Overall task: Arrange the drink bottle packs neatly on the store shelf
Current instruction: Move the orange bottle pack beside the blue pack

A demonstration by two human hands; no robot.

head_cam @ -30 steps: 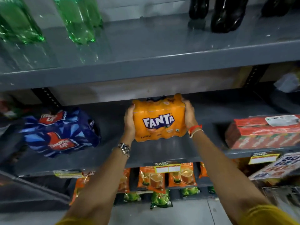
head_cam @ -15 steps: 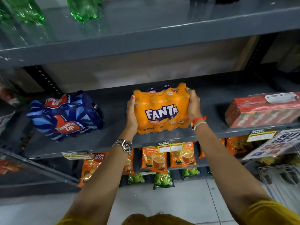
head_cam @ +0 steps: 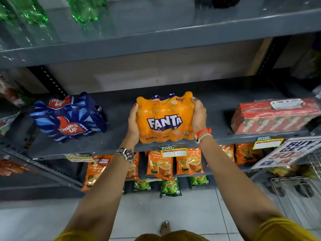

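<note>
An orange Fanta pack (head_cam: 165, 119) stands at the front edge of the grey middle shelf (head_cam: 121, 140), label facing me. My left hand (head_cam: 132, 122) presses its left side and my right hand (head_cam: 198, 117) wraps its right side and top corner. A blue Thums Up pack (head_cam: 69, 117) lies tilted on the same shelf to the left, apart from the Fanta pack. A red drink pack (head_cam: 274, 117) sits at the right end of the shelf.
Green bottles (head_cam: 83, 7) stand on the upper shelf (head_cam: 173, 40). Orange tea packets (head_cam: 159, 162) and green packets (head_cam: 170, 187) fill the lower shelves. A promo sign (head_cam: 286, 152) hangs at right above a wire basket (head_cam: 295, 188). My foot (head_cam: 164, 227) is on the tiled floor.
The view has tilted down and the Fanta pack, held in both hands, has come lower and nearer the front edge of the middle shelf.
</note>
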